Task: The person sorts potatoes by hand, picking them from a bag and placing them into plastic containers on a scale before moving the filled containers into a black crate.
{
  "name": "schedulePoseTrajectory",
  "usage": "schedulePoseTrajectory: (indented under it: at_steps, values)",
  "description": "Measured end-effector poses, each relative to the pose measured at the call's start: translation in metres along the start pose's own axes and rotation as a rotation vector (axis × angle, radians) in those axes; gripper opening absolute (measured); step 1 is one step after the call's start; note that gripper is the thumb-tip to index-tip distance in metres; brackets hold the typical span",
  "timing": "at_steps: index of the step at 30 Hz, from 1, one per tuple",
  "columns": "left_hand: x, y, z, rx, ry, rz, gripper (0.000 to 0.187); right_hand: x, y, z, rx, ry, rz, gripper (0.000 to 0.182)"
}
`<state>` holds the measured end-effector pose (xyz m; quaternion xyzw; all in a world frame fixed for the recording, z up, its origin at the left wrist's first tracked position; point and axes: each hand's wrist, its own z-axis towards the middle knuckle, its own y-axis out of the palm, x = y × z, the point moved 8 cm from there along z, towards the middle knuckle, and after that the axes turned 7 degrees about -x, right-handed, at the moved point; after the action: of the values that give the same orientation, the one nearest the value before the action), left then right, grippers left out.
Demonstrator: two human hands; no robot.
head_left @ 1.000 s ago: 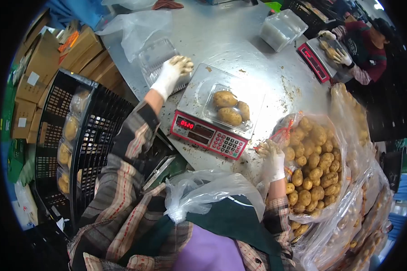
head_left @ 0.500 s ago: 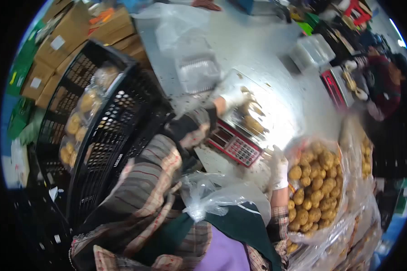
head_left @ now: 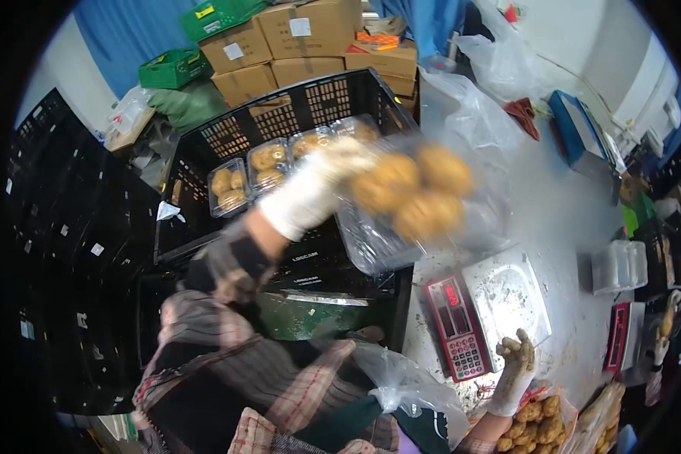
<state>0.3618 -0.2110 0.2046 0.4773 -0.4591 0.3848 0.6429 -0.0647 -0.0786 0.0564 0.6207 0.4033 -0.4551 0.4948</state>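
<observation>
My left hand (head_left: 318, 181), in a white glove and smeared by motion, grips a clear plastic box of potatoes (head_left: 412, 193) held up at the near right side of the black crate. The clear plastic of the box (head_left: 378, 242) hangs below the potatoes. My right hand (head_left: 514, 371), gloved and dirty at the fingertips, is open at the front edge of the scale's pan (head_left: 511, 303), holding nothing. The red-framed digital scale (head_left: 458, 329) has lit digits and bears no potatoes. Inside the black crate (head_left: 193, 151) lie several clear boxes of potatoes (head_left: 268, 157).
A bag of loose potatoes (head_left: 537, 427) stands below my right hand. Stacked clear containers (head_left: 619, 266) and another scale (head_left: 619, 337) are at the right, near a co-worker's gloved hand (head_left: 660, 349). Cardboard boxes (head_left: 310, 34) are piled behind the crate.
My left hand has lifted the box of potatoes off the scale and carried it left toward the crate. The view has turned left. My right hand stays near the scale.
</observation>
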Motion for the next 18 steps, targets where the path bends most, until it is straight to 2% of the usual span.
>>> schedulePoseTrajectory:
  at_steps: [2, 3, 5, 6, 9, 12, 14, 18]
  values:
    - [0.055, -0.075, -0.029, 0.215, 0.136, 0.229, 0.028, 0.029, -0.016, -0.002, 0.029, 0.082, 0.078, 0.037]
    - [0.074, -0.100, -0.045, 0.224, 0.099, 0.440, 0.040, 0.039, -0.020, -0.006, 0.044, 0.129, 0.110, 0.037]
    - [0.089, -0.139, -0.082, 0.291, -0.030, 0.409, 0.054, 0.059, -0.031, -0.014, 0.113, 0.202, 0.155, 0.036]
    - [0.082, -0.154, -0.100, 0.344, -0.112, 0.166, 0.054, 0.069, -0.038, -0.017, 0.150, 0.237, 0.178, 0.036]
    - [0.055, -0.216, -0.152, 0.469, -0.362, 0.213, 0.049, 0.090, -0.052, -0.020, 0.122, 0.275, 0.208, 0.037]
    - [0.021, -0.245, -0.203, 0.516, -0.670, 0.244, 0.044, 0.092, -0.050, -0.022, 0.130, 0.295, 0.240, 0.037]
    - [-0.015, -0.292, -0.235, 0.448, -0.641, 0.113, 0.044, 0.085, -0.041, -0.019, 0.117, 0.285, 0.222, 0.038]
    - [-0.008, -0.297, -0.258, 0.501, -0.717, 0.234, 0.046, 0.081, -0.025, -0.016, 0.085, 0.277, 0.199, 0.038]
